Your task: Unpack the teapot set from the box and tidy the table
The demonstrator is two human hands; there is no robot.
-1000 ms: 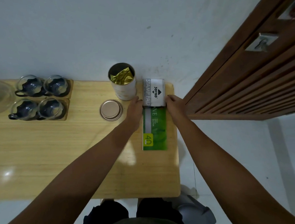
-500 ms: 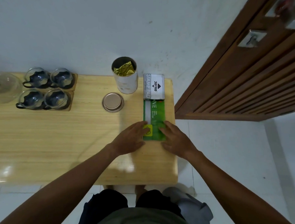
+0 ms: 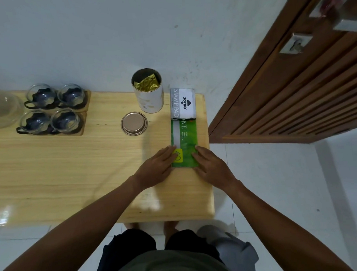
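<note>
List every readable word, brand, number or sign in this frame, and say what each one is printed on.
"STAMP PAD": white box, grey side strip.
"JOYKO": same box, under a black diamond logo.
"NE": green box, the end of a word otherwise hidden.
"YOUR OFFICE SOLUTION": green box, small print.
"40": yellow patch on the green box, partly under the left hand.
Small line beside "STAMP PAD": too small to read.
Tin can: faint marks, unreadable.

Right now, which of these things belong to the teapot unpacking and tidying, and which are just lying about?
Part of the job:
four glass cups
glass teapot, partly out of frame
green box under both hands
stamp pad box
open tea tin
tin lid

Just there:
wooden door
</note>
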